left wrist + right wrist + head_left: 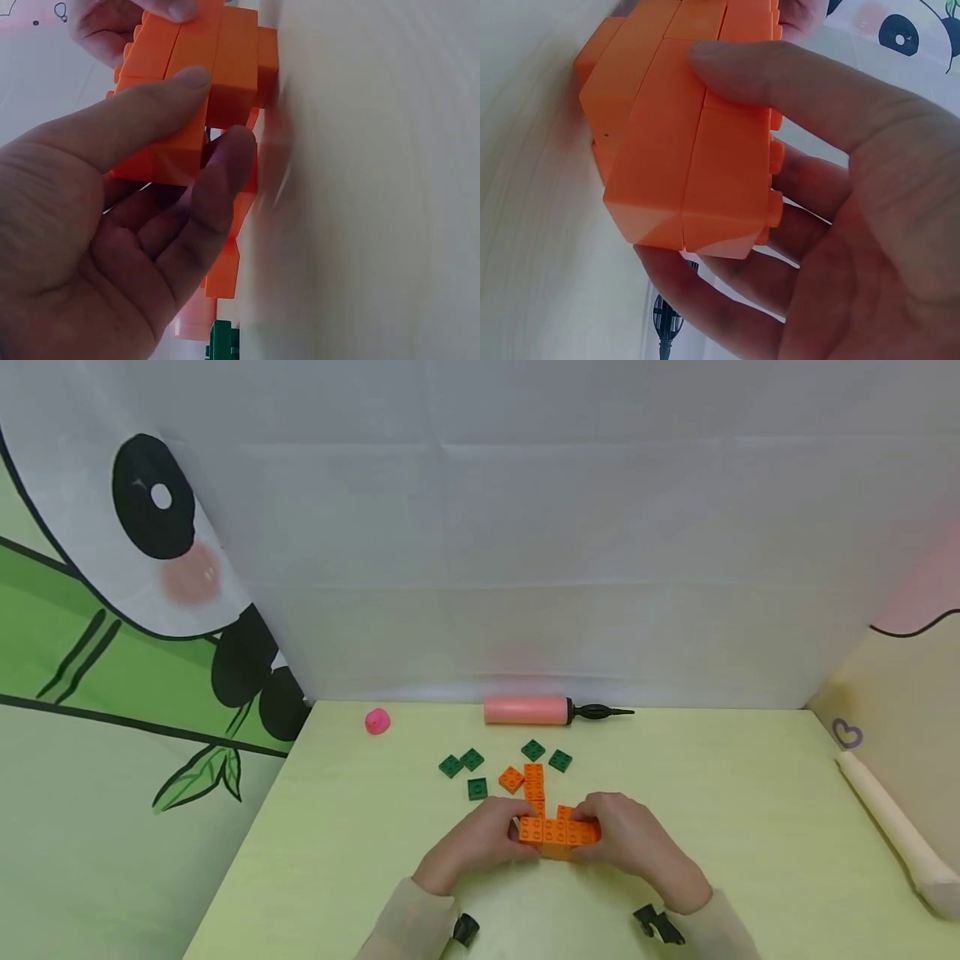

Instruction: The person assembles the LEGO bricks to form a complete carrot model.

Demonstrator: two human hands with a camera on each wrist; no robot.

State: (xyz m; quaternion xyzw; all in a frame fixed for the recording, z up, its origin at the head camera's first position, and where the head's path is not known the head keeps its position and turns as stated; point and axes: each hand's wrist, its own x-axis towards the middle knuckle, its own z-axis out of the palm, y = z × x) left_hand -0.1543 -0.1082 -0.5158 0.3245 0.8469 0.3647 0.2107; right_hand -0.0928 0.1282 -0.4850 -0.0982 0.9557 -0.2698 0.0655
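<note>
A stacked block of orange toy bricks (555, 832) stands near the middle of the table, between both hands. My left hand (491, 833) grips its left end, with the thumb on the near face and the fingers at the back. On its right end, my right hand (630, 837) holds it the same way, thumb in front. In the left wrist view the joined bricks (236, 64) form several layers, and the lowest is narrower. Studs show along the top layer (731, 161) in the right wrist view. Behind the block lie loose orange bricks (534, 782), partly hidden by the left fingers.
Several green bricks (477, 789) are scattered behind the hands. A pink hand pump (527, 711) lies along the back edge, and a small pink object (377, 721) sits at back left. White sheeting (525, 568) rises behind the table. A pale roll (896, 827) lies along the right edge.
</note>
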